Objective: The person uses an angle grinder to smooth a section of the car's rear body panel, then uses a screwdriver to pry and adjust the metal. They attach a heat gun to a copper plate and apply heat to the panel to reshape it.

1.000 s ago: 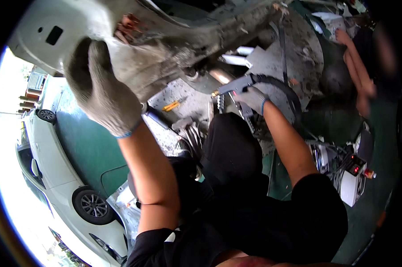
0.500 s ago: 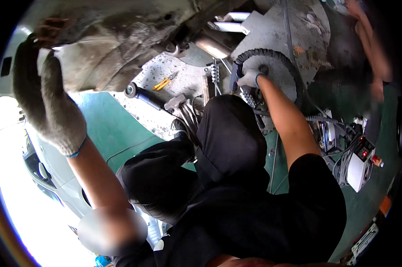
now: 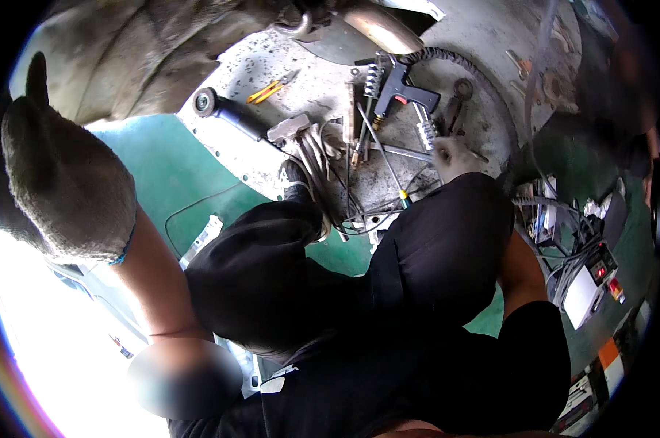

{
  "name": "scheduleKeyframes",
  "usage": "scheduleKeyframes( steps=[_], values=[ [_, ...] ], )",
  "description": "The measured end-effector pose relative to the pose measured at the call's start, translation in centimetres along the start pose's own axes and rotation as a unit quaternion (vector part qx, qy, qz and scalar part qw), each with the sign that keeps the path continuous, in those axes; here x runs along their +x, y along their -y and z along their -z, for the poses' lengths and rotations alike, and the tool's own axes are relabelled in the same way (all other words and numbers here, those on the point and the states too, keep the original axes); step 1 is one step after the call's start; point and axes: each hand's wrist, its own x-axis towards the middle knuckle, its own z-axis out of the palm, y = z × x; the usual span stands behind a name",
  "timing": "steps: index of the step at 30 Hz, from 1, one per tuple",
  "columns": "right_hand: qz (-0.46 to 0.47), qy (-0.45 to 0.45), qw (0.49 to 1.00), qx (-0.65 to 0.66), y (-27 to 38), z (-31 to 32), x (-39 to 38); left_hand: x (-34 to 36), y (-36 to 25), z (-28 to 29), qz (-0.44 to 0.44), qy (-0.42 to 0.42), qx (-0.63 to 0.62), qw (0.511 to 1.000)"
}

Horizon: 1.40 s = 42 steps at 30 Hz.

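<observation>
My left hand (image 3: 71, 182), in a grey knitted work glove, is raised beside the dirty metal body panel (image 3: 155, 58). Its thumb points up, apart from the fingers, which fade into the dark rim; nothing shows in the hand. My right hand (image 3: 461, 159), gloved too, is low over a round metal plate (image 3: 264, 66), just beyond my right knee. Its fingers are blurred, so any hold is unclear. Near it lie a black pistol-shaped tool (image 3: 410, 93) with a hose, a spring-like coil (image 3: 426, 135) and a dark bar with a ring end (image 3: 458, 102).
On the plate also lie yellow-handled pliers (image 3: 268, 89), a black angle grinder (image 3: 231, 117), a hammer head (image 3: 289, 128) and a thin rod with a yellow-green handle (image 3: 403, 196). Cables and a white box with a red display (image 3: 584, 288) stand at right.
My right hand has let go of the pistol-shaped tool, which now lies on the plate, and has drawn back toward my knee. My left hand has come lower and away from the panel's edge.
</observation>
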Motion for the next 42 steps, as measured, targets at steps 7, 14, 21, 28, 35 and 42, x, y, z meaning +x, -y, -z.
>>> scheduleKeyframes(
  steps=[7,14,21,28,35,42],
  values=[
    [0.044,0.188,0.980,0.047,0.5,-6.1,-3.2,-1.4,0.1,-2.1,0.020,0.018,0.031,0.999],
    [-0.010,0.281,0.957,0.068,-2.1,-14.7,-3.9,-1.2,0.5,-3.8,0.021,0.029,0.016,0.999],
    [-0.034,0.150,0.971,0.182,0.4,-4.2,-3.7,-3.1,-1.2,-1.3,0.040,0.008,0.067,0.997],
    [-0.219,0.095,0.961,-0.136,-7.7,8.7,3.9,-4.2,-1.5,-2.2,0.050,0.016,0.051,0.997],
    [-0.228,0.020,0.951,-0.208,-15.5,7.1,10.6,-4.8,-1.1,-2.9,0.056,0.037,0.015,0.998],
    [-0.037,-0.174,0.973,-0.145,-8.7,1.9,3.8,-5.9,-0.5,-3.1,0.070,0.036,-0.014,0.997]
  ],
)
